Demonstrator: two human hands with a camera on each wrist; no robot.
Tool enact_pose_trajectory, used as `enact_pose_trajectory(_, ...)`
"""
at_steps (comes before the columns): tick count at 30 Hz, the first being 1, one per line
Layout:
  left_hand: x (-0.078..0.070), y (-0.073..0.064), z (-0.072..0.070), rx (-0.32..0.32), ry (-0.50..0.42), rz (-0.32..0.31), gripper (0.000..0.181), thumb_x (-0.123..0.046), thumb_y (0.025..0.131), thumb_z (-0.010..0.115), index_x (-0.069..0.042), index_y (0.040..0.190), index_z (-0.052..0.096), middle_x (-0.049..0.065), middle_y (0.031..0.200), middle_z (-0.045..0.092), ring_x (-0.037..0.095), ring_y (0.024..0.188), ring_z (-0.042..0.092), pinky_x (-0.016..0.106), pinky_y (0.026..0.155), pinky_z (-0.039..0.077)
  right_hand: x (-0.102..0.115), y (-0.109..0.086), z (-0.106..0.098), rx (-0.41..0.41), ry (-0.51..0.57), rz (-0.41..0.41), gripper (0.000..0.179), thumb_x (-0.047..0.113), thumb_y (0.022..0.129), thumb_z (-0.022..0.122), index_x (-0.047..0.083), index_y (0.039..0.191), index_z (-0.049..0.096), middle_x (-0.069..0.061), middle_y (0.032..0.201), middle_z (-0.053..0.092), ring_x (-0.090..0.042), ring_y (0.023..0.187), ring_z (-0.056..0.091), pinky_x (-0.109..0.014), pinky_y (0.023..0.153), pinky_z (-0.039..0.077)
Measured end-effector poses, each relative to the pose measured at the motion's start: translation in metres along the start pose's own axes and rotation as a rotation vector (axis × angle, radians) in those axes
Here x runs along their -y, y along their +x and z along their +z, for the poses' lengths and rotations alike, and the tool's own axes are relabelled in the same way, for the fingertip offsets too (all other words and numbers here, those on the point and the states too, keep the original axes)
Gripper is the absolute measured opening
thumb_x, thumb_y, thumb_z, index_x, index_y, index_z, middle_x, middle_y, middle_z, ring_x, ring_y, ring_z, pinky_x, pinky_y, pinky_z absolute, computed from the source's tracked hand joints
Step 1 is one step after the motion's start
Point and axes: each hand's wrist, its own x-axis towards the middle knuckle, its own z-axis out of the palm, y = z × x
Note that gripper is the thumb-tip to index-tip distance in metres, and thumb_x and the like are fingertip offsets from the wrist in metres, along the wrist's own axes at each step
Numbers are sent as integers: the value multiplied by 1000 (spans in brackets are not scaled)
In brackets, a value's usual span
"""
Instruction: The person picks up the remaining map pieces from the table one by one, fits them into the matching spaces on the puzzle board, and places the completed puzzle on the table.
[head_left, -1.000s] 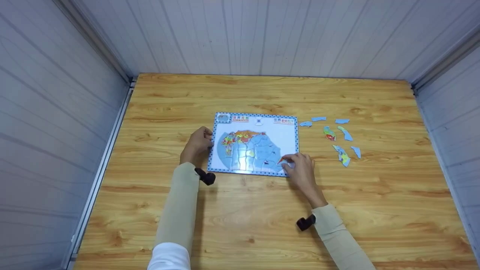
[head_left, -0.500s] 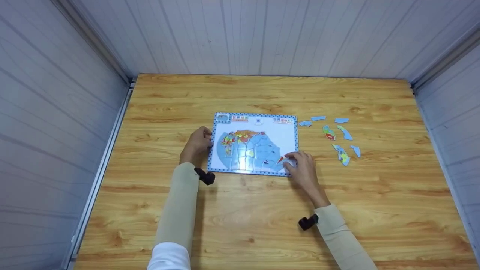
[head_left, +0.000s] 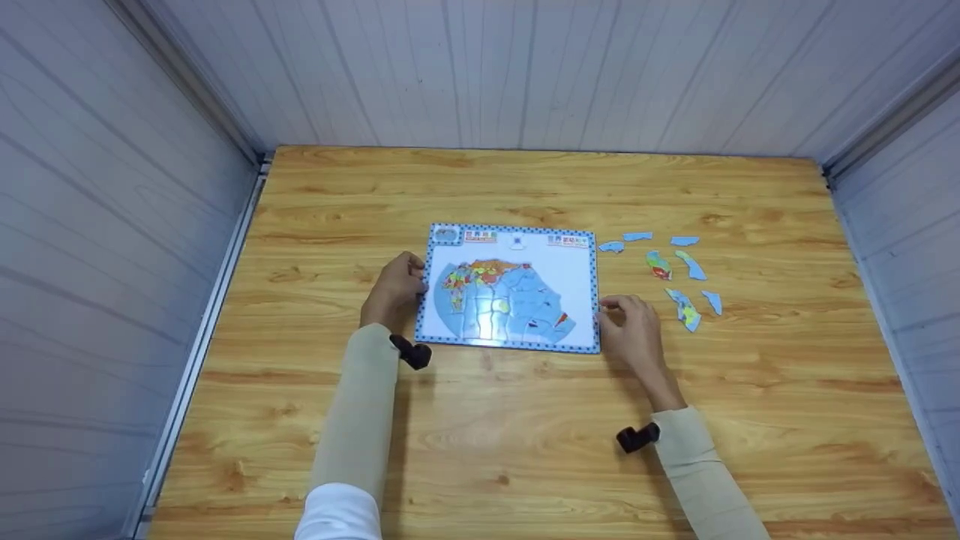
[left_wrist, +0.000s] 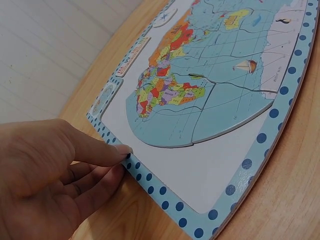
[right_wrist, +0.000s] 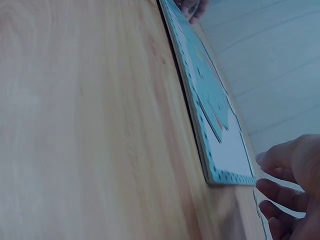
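Note:
A world-map jigsaw board [head_left: 574,277] with a blue dotted border lies flat on the table, its map partly filled with joined pieces [head_left: 517,300]. At its left edge, my left hand [head_left: 394,289] pinches the border; the left wrist view shows the thumb [left_wrist: 117,154] on top and the other fingers against the side. Just off the right edge is my right hand [head_left: 632,334], with loosely bent fingers and nothing held. In the right wrist view, those fingers [right_wrist: 277,192] are beside the board's corner. A piece with a red patch [head_left: 562,321] lies at the map's lower right.
Several loose map pieces lie to the right of the board, among them a green and red one [head_left: 659,266] and a blue and yellow one [head_left: 684,311]. The wooden table [head_left: 495,442] is bounded by a pale panel wall [head_left: 480,75] behind and at both sides.
My right hand has let go of the red-patched puzzle piece and drawn back rightward past the board's edge. The piece stays on the board. My left hand has kept its place.

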Motion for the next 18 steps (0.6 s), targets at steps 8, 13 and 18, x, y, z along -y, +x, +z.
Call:
enact_pose_trajectory(8, -3, -2, 0, 10, -11, -36, 34, 3, 90, 50, -4, 124, 45, 10, 109, 47, 23, 101, 48, 33, 87, 44, -20, 3, -26, -48, 41, 33, 26, 12, 89, 65, 0, 112, 64, -19, 112, 62, -35, 105, 56, -48, 90, 46)
enact_pose_trajectory(13, -4, -4, 0, 5, -22, -54, 34, 3, 91, 49, -5, 123, 45, 9, 109, 47, 23, 102, 48, 33, 88, 43, -31, 5, -36, -91, 17, 53, 25, 10, 89, 64, -2, 111, 65, -21, 110, 62, -36, 106, 54, -48, 93, 41)
enact_pose_trajectory(18, -4, -4, 1, 1, -29, -47, 34, 3, 91, 49, -5, 123, 45, 9, 110, 46, 23, 103, 47, 33, 89, 43, -40, 5, -46, -138, -3, 97, 26, 8, 88, 65, -3, 111, 64, -22, 109, 62, -36, 105, 54, -47, 93, 41)
